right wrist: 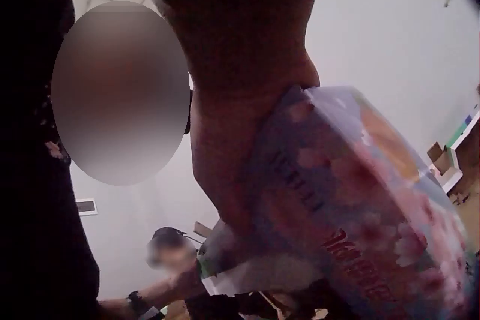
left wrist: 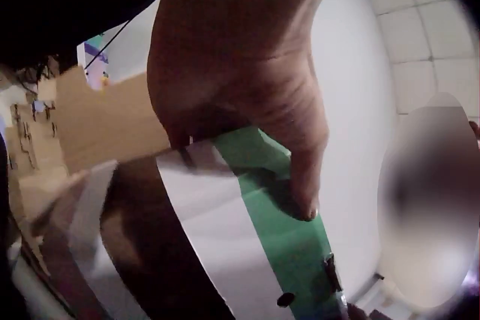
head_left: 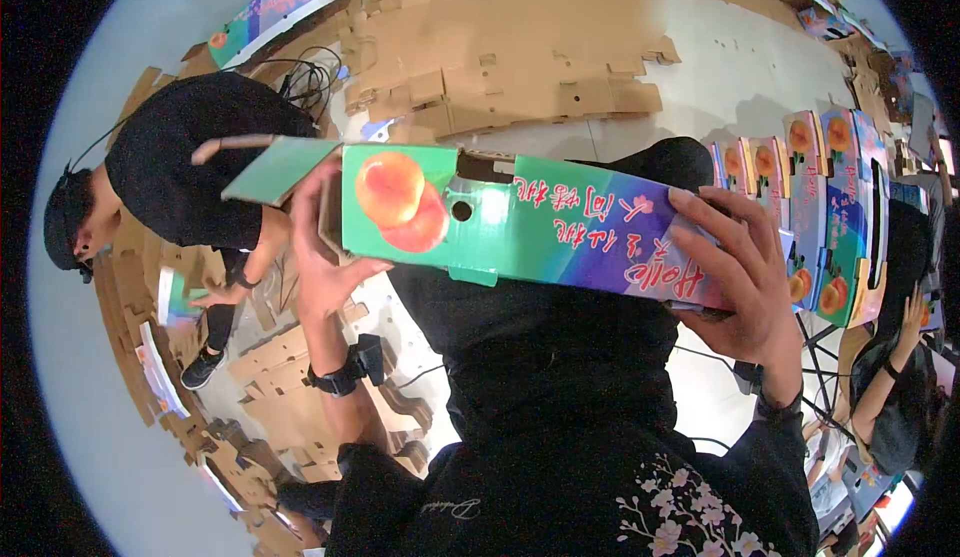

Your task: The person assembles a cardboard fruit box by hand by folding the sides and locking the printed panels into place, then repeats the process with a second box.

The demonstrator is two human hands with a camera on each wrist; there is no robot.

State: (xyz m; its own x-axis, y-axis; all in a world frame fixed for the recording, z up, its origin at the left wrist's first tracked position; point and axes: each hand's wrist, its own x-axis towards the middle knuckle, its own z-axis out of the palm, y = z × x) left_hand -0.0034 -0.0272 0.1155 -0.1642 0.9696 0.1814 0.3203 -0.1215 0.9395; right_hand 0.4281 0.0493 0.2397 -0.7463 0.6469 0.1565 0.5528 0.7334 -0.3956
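Observation:
Both hands hold a printed cardboard peach box (head_left: 600, 219) up in front of the body. It has a green end with two peaches, a round hole, and a blue-purple end with red and white lettering. My left hand (head_left: 325, 257) grips the green end, where a flap (head_left: 280, 169) sticks out to the left. In the left wrist view, the thumb of the left hand (left wrist: 247, 87) lies along the green strip beside the white inner edge. At the purple end, the fingers of my right hand (head_left: 735, 272) curl over the printed face. Pink blossoms cover the box side (right wrist: 360, 207) in the right wrist view.
Flattened brown cardboard (head_left: 510, 47) covers much of the floor. Several similar peach boxes (head_left: 840, 217) stand in a row at the right. A person in black (head_left: 200, 157) bends over at the left, holding a small printed piece. Another person (head_left: 895, 387) is at the right.

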